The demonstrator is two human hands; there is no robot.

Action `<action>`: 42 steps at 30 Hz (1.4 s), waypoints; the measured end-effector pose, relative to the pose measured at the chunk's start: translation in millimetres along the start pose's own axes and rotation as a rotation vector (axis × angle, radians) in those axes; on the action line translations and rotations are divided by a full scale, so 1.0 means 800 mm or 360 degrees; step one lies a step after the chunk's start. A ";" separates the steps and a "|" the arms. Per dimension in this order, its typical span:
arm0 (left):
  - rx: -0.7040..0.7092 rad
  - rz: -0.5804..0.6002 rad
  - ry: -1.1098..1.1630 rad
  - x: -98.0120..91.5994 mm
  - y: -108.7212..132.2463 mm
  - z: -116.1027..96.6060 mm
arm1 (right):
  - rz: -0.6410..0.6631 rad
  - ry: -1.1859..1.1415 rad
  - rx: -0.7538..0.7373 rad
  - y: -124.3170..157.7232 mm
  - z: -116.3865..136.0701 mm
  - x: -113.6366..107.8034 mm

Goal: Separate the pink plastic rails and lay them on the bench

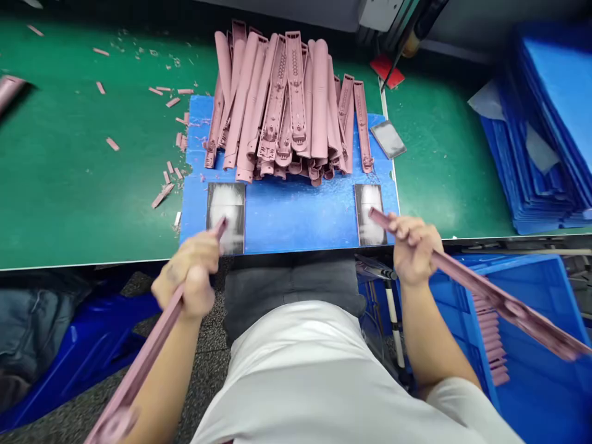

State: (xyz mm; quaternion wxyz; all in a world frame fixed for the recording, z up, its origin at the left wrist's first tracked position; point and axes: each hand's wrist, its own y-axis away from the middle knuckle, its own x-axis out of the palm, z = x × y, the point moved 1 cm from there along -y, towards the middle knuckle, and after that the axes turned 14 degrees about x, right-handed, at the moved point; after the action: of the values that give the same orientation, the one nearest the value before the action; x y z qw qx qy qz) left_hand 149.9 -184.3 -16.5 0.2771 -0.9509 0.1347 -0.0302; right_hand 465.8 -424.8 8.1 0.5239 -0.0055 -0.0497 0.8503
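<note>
My left hand [189, 271] is closed around a long pink plastic shell [148, 354], its far end over a dark pad with white dust [226, 196]. In my right hand [416, 246] I grip a second long pink plastic part [494, 296], its tip over another dusty dark pad [370, 197]. Both parts slant down and outward past my forearms and are partly blurred. Both pads lie near the front edge of a blue sheet [300, 216]. Behind them rises a pile of similar pink shells [319, 98], some showing their ribbed insides.
Small pink scraps [161, 194] litter the green table [60, 185] on the left. A grey block [388, 139] lies at the sheet's right edge near a red piece [387, 71]. Blue sheets [555, 123] are stacked at right. Below stands a blue crate [546, 382] holding pink parts [493, 345].
</note>
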 end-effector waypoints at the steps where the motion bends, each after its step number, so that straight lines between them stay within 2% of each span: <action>1: 0.0053 -0.0013 0.0021 -0.012 0.012 -0.010 | -0.0017 -0.0004 0.0036 0.017 0.004 -0.011; 3: 0.0085 -0.0158 0.0088 -0.020 0.007 -0.021 | -0.0052 -0.0012 0.0142 0.017 0.009 -0.018; 4: -0.0024 -0.0207 0.0135 -0.013 -0.010 -0.019 | -0.0067 -0.0002 0.0217 0.000 0.010 -0.013; 6: -0.0301 -0.0286 0.0194 0.017 -0.061 -0.004 | -0.0089 0.0033 0.0364 -0.058 0.005 0.012; 7: -0.0461 -0.0217 0.0202 0.037 -0.089 0.008 | -0.0103 0.0050 0.0431 -0.092 0.001 0.028; 8: -0.0503 -0.0206 0.0199 0.055 -0.115 0.019 | -0.0125 0.0017 0.0415 -0.123 -0.002 0.044; 10: -0.0287 -0.0278 0.0215 0.080 -0.146 0.036 | -0.0157 -0.0045 0.0249 -0.164 -0.007 0.067; 11: -0.0135 -0.0299 0.0218 0.084 -0.148 0.041 | -0.0140 -0.0040 0.0113 -0.167 -0.008 0.070; 13: 0.0099 -0.0224 0.0189 0.074 -0.120 0.042 | -0.0032 0.0103 -0.0103 -0.138 -0.013 0.059; 16: 0.0224 0.0024 0.0017 0.028 -0.036 0.022 | 0.0180 0.0421 -0.0186 -0.036 -0.021 0.011; 18: 0.0279 0.0035 -0.0047 -0.002 0.007 -0.001 | 0.0165 0.0381 -0.0270 0.024 -0.017 -0.024; 20: 0.0158 -0.0025 0.0052 -0.015 0.014 -0.018 | 0.0068 0.0212 -0.0227 0.045 -0.007 -0.042; 22: -0.0103 -0.0132 0.0185 -0.005 -0.016 -0.019 | -0.0033 0.0096 0.0028 0.019 0.000 -0.035; 25: -0.0425 -0.0224 0.0175 0.044 -0.096 0.010 | -0.0035 0.0181 0.0470 -0.074 -0.003 0.014; 27: -0.0461 -0.0184 0.0112 0.076 -0.144 0.034 | -0.0025 0.0199 0.0493 -0.134 -0.005 0.054; 29: -0.0255 -0.0195 0.0104 0.090 -0.166 0.051 | -0.0053 0.0149 0.0281 -0.164 -0.005 0.079; 31: 0.0069 -0.0126 0.0113 0.084 -0.152 0.055 | -0.0041 0.0138 -0.0020 -0.154 -0.008 0.080; 33: 0.0291 0.0047 0.0078 0.061 -0.106 0.049 | 0.0062 0.0241 -0.0263 -0.107 -0.016 0.059; 34: 0.0343 0.0150 0.0038 0.046 -0.076 0.042 | 0.0118 0.0283 -0.0306 -0.075 -0.021 0.043; 36: 0.0386 0.0223 -0.0019 0.016 -0.016 0.021 | 0.0220 0.0535 -0.0469 -0.007 -0.029 0.010; 38: 0.0392 0.0134 -0.0032 -0.010 0.025 -0.004 | 0.0128 0.0463 -0.0526 0.047 -0.027 -0.018; 40: 0.0293 -0.0004 0.0033 -0.024 0.036 -0.023 | -0.0018 0.0270 -0.0432 0.067 -0.018 -0.034; 42: 0.0092 -0.0088 0.0153 -0.022 0.015 -0.028 | -0.0109 0.0107 -0.0210 0.046 -0.008 -0.033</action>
State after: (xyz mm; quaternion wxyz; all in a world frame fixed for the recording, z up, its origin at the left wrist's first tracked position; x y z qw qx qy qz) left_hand 127.0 -200.6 -3.5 0.2965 -0.9434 0.1205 -0.0874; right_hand 445.1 -464.2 -2.4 0.5524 -0.0668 -0.0882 0.8262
